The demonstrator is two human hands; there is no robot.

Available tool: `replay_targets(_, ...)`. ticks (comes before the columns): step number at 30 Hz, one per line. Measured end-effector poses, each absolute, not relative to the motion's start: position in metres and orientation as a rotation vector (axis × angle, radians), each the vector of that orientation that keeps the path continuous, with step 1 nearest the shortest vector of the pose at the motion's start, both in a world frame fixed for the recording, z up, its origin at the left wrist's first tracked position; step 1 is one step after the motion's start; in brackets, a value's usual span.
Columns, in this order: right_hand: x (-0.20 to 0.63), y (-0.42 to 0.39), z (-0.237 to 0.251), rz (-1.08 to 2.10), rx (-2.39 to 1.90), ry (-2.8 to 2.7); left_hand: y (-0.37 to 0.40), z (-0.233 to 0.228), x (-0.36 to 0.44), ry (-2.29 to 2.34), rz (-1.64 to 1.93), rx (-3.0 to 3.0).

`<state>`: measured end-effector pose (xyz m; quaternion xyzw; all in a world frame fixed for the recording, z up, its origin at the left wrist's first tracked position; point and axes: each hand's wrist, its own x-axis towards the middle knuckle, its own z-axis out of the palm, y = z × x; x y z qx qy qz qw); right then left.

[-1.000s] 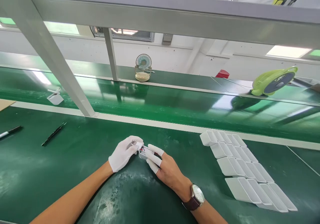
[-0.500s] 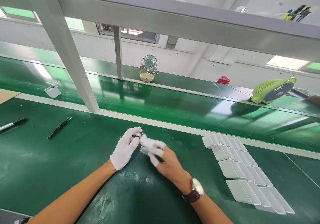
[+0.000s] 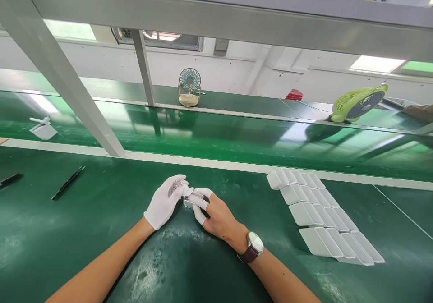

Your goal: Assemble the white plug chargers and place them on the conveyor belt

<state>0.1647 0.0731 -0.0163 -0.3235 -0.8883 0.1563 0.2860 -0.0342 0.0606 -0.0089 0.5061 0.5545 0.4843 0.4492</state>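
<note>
At the far left a dark pen (image 3: 10, 180) lies on the green bench (image 3: 111, 199), with a white box (image 3: 43, 130) on the shiny strip beyond it and a slim black tool (image 3: 68, 183) lying flat nearer the hands; no hand touches any of them. The gloved left hand (image 3: 164, 204) is curled, thumb and fingertips close together beside a small white piece (image 3: 188, 191), but whether they actually pinch it cannot be told. Just right of it, in front of the person and between the two hands, is a small pale case (image 3: 188, 203). The right hand (image 3: 221, 215), with white covers on its fingers, has its fingers closed around that case. The work on this case looks part-way along: it appears unclosed, with the small piece at its end not plainly seated, so fitting and closing seem left to do. Further right, four rows of white containers (image 3: 324, 217) stand with open mouths; no contents show in them, so they look unfilled, and how many are finished cannot be told.
</note>
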Motion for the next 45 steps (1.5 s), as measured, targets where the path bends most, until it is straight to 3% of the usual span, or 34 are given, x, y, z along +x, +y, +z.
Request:
replay_targets(11, 0.172, 0.076, -0.003, 0.264, -0.811, -2.145, 0.059, -0.004, -0.038, 1.322, 1.457, 1.202)
replay_targets(27, 0.168, 0.076, -0.021, 0.415, -0.967, -2.222, 0.064, -0.018, -0.033, 1.412, 1.166, 1.43)
replay_targets(30, 0.167, 0.077, -0.02, 0.611, -0.968, -2.087, 0.063, -0.017, -0.032, 1.404, 1.159, 1.458)
replay_targets(38, 0.159, 0.07, -0.007, 1.734, -0.879, -1.097, 0.043, -0.006, -0.011, 1.377, 1.334, 1.872)
replay_targets(45, 0.155, 0.063, -0.005, 1.819, -0.903, -1.243, 0.041, -0.011, -0.011, 1.292, 1.399, 2.094)
